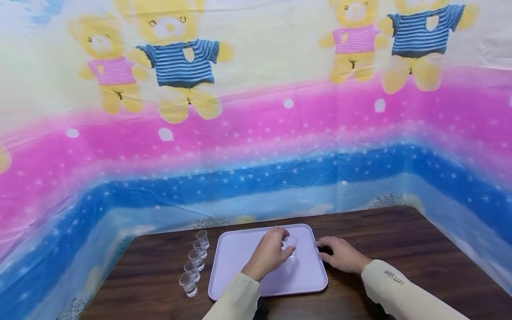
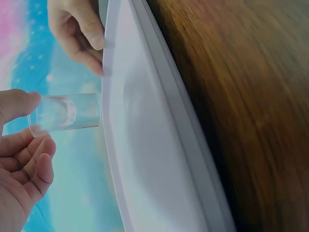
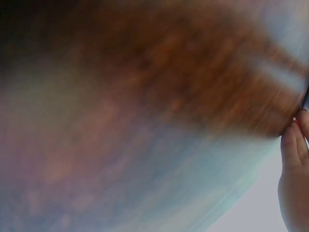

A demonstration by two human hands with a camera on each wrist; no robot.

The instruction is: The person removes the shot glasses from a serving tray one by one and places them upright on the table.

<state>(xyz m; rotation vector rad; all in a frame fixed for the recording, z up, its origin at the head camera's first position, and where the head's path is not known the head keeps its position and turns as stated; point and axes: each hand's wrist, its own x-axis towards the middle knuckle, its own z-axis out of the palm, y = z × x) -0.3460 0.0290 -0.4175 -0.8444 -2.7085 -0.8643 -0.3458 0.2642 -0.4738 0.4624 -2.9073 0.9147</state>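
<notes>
My left hand (image 1: 269, 250) pinches a small clear drinking glass (image 2: 65, 112) near its rim, thumb on one side and fingers on the other. The glass is upright over the lilac tray (image 1: 240, 266), its base right at the tray's surface in the left wrist view. My right hand (image 1: 343, 254) is at the tray's right edge, its thumb and fingertips touching the rim with the fingers loosely bent. The right wrist view is blurred and shows only part of that hand's fingers (image 3: 291, 145) at its right edge.
Several clear small glasses (image 1: 191, 270) stand in a slanting row on the dark wooden table (image 1: 160, 275), left of the tray. A cloth printed with bears (image 1: 184, 62) hangs behind and around the table.
</notes>
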